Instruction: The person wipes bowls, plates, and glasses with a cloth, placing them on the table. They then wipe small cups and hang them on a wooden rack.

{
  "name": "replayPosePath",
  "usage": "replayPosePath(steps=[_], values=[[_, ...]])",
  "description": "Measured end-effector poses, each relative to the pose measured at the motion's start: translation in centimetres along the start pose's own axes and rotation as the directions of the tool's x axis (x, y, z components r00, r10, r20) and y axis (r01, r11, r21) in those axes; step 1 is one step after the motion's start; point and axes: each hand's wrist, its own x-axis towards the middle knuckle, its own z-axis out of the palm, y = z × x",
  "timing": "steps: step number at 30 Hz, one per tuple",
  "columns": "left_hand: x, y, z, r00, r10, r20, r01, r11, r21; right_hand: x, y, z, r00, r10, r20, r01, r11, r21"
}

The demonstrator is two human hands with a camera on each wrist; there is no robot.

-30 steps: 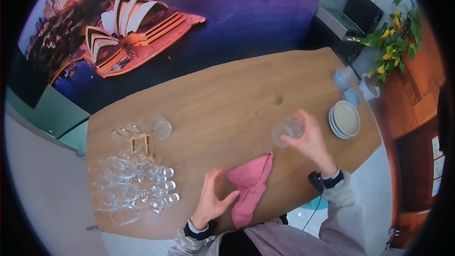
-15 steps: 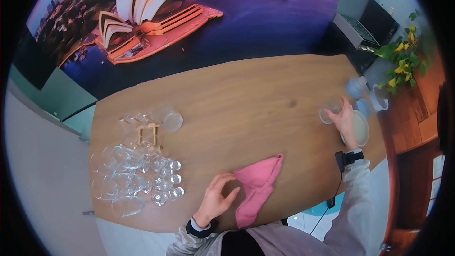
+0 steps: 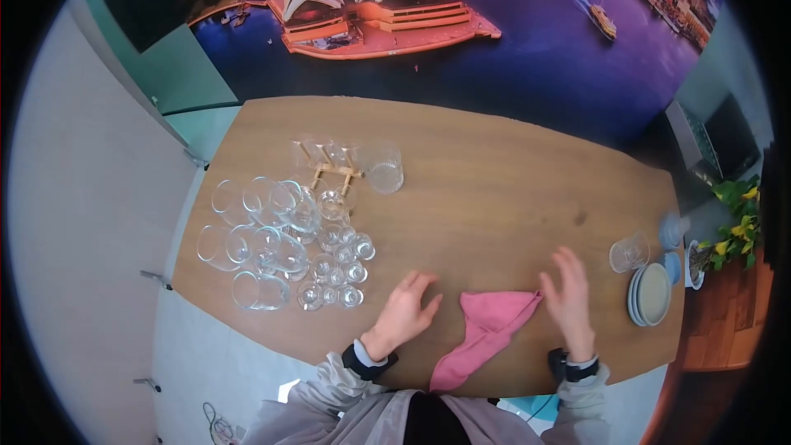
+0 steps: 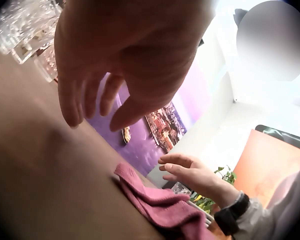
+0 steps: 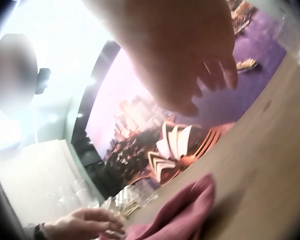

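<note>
A crumpled pink cloth (image 3: 486, 334) lies on the wooden table near its front edge. Just left of it hovers my left hand (image 3: 402, 313), holding nothing, fingers and thumb relaxed and apart. On the other side, by the cloth's far right corner, my right hand (image 3: 568, 301) is likewise bare, its fingers loosely extended. Both wrist views show the cloth below the hands. Off to the right, a clear ribbed tumbler (image 3: 629, 254) rests on the table beside a small stack of plates (image 3: 653, 293), out of either hand's hold.
Several clear stemmed glasses (image 3: 280, 249) and small glasses (image 3: 354, 272) crowd the table's left side. Behind them stand a wooden rack (image 3: 334, 170) with glasses and another tumbler (image 3: 385, 173). Light blue vessels (image 3: 672, 231) and a potted plant (image 3: 736, 227) are at the right edge.
My right hand carried the tumbler rightward, let it go beside the plates, and came back to the cloth's right side. The left hand stays by the cloth. The head view has turned left.
</note>
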Motion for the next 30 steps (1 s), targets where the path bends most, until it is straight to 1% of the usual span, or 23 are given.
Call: replayPosePath(steps=[1, 2, 3, 4, 5, 7, 8, 10, 11, 13, 14, 15, 17, 19, 21, 23, 24, 26, 27, 28, 29, 30], values=[[0.9, 0.4, -0.3, 1.0, 0.008, -0.008, -0.008, 1.0, -0.007, 0.2, -1.5, 0.8, 0.999, 0.005, 0.046, -0.009, 0.997, 0.081], [2.2, 1.4, -0.7, 0.996, 0.024, -0.09, -0.014, 0.995, 0.102, 0.1, -2.4, 1.8, 0.999, -0.007, 0.045, 0.004, 0.997, 0.072], [3.4, 2.3, -1.0, 0.984, 0.041, -0.176, -0.004, 0.979, 0.206, 0.0, -3.2, 2.8, 0.998, -0.008, 0.064, 0.001, 0.993, 0.117], [4.6, 2.9, -1.5, 0.986, 0.047, -0.163, -0.008, 0.972, 0.236, 0.0, -4.1, 3.3, 0.996, -0.011, 0.084, -0.002, 0.987, 0.161], [5.9, 3.1, -1.7, 0.982, 0.047, -0.18, -0.006, 0.974, 0.225, 0.1, -5.3, 3.5, 0.996, -0.029, 0.087, 0.015, 0.988, 0.151], [8.6, 3.4, -1.8, 0.948, 0.046, -0.316, 0.066, 0.94, 0.334, 0.0, -7.3, 3.8, 0.98, -0.1, 0.172, 0.056, 0.969, 0.242], [9.9, 3.5, -2.1, 0.942, 0.052, -0.331, 0.061, 0.945, 0.322, 0.0, -7.9, 3.8, 0.979, -0.113, 0.169, 0.073, 0.971, 0.229], [11.9, 3.1, -2.8, 0.915, -0.03, -0.403, 0.16, 0.943, 0.293, -0.5, -8.6, 3.7, 0.97, -0.102, 0.221, 0.032, 0.954, 0.297], [12.7, 2.1, -2.8, 0.912, -0.027, -0.41, 0.157, 0.944, 0.289, -0.8, -8.3, 3.8, 0.97, -0.109, 0.219, 0.041, 0.955, 0.293], [14.4, -0.3, -2.9, 0.894, -0.066, -0.444, 0.197, 0.947, 0.255, -1.4, -7.8, 4.0, 0.955, -0.097, 0.28, 0.002, 0.947, 0.322], [14.8, -0.6, -3.2, 0.905, -0.14, -0.402, 0.249, 0.94, 0.233, -1.4, -7.8, 4.0, 0.949, -0.089, 0.303, -0.018, 0.942, 0.334], [15.0, -0.8, -3.3, 0.905, -0.134, -0.403, 0.242, 0.942, 0.231, -1.5, -7.6, 3.9, 0.951, -0.089, 0.297, -0.015, 0.944, 0.33], [15.1, -1.2, -3.3, 0.88, -0.158, -0.448, 0.284, 0.93, 0.231, -1.5, -7.3, 3.8, 0.946, -0.106, 0.307, -0.005, 0.941, 0.338], [15.2, -2.7, -2.8, 0.871, -0.133, -0.473, 0.273, 0.931, 0.241, -1.5, -6.9, 3.9, 0.947, -0.103, 0.304, -0.011, 0.936, 0.353], [14.6, -2.8, -2.6, 0.861, -0.111, -0.497, 0.266, 0.93, 0.254, -1.6, -6.7, 4.1, 0.948, -0.1, 0.304, -0.021, 0.928, 0.371], [13.8, -2.3, -2.4, 0.866, -0.049, -0.498, 0.174, 0.963, 0.207, -1.5, -6.6, 4.3, 0.943, -0.114, 0.314, -0.009, 0.931, 0.365], [13.1, -1.4, -2.1, 0.868, -0.047, -0.494, 0.173, 0.962, 0.213, -1.3, -6.8, 4.3, 0.944, -0.111, 0.312, -0.013, 0.929, 0.369], [11.3, 1.2, -1.1, 0.953, 0.047, -0.3, 0.034, 0.965, 0.26, -0.5, -7.7, 4.2, 0.965, -0.026, 0.261, -0.086, 0.908, 0.409], [9.8, 2.6, -1.0, 0.966, 0.122, -0.229, -0.077, 0.978, 0.194, 0.1, -8.4, 4.2, 0.965, -0.022, 0.261, -0.092, 0.906, 0.414], [8.3, 4.3, -1.2, 0.979, 0.154, -0.133, -0.136, 0.981, 0.139, 0.7, -9.1, 4.1, 0.98, -0.008, 0.198, -0.091, 0.87, 0.484], [7.0, 5.4, -1.1, 0.967, 0.251, -0.042, -0.243, 0.96, 0.14, 1.1, -9.5, 4.1, 0.991, 0.011, 0.134, -0.083, 0.831, 0.549], [5.9, 6.6, -1.0, 0.958, 0.288, 0.016, -0.288, 0.957, 0.038, 1.1, -9.5, 4.1, 0.991, 0.016, 0.134, -0.088, 0.831, 0.55]])
